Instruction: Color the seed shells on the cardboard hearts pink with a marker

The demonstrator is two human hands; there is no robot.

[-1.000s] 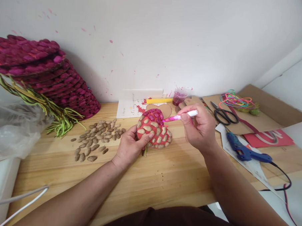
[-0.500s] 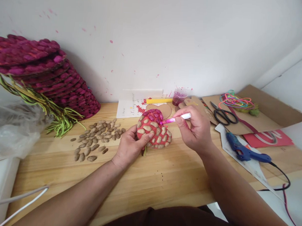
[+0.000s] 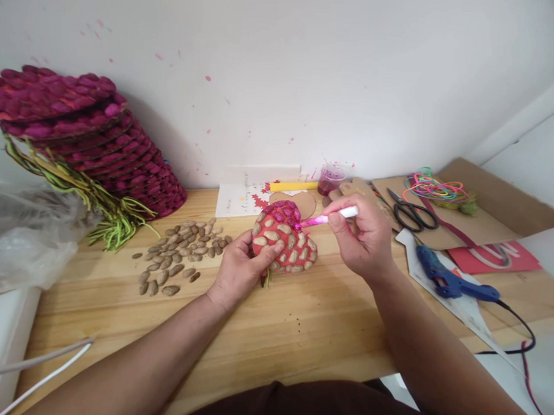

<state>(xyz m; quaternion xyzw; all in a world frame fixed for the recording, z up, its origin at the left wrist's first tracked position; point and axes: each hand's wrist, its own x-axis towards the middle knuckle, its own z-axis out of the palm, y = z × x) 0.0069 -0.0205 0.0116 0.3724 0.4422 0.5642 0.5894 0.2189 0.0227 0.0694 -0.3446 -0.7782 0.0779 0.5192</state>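
A red heart-shaped piece (image 3: 293, 256) covered with peanut shells is held by my left hand (image 3: 244, 264), its thumb across the front. Shells at its upper left are painted magenta; the others are plain tan. My right hand (image 3: 361, 235) pinches a white-handled brush (image 3: 348, 212) with a pink-stained lower part. The brush tip touches the piece near the edge of the magenta shells. Behind the right hand stands a clear cup of dark pink paint (image 3: 329, 180). Loose peanut shells (image 3: 183, 246) lie on the wooden table (image 3: 252, 347) left of my left hand.
Stacked magenta shell-covered pieces (image 3: 110, 139) with green strings (image 3: 120, 225) lean at the left by a plastic bag (image 3: 23, 239). At the right are black scissors (image 3: 414, 215), a blue glue gun (image 3: 457, 282) with a cord, cardboard (image 3: 511, 208) and colored cords (image 3: 431, 188). A yellow strip lies behind.
The camera view has shifted slightly, moving the scene a little to the right. Both hands keep their grips, and the brush tip remains against the piece.
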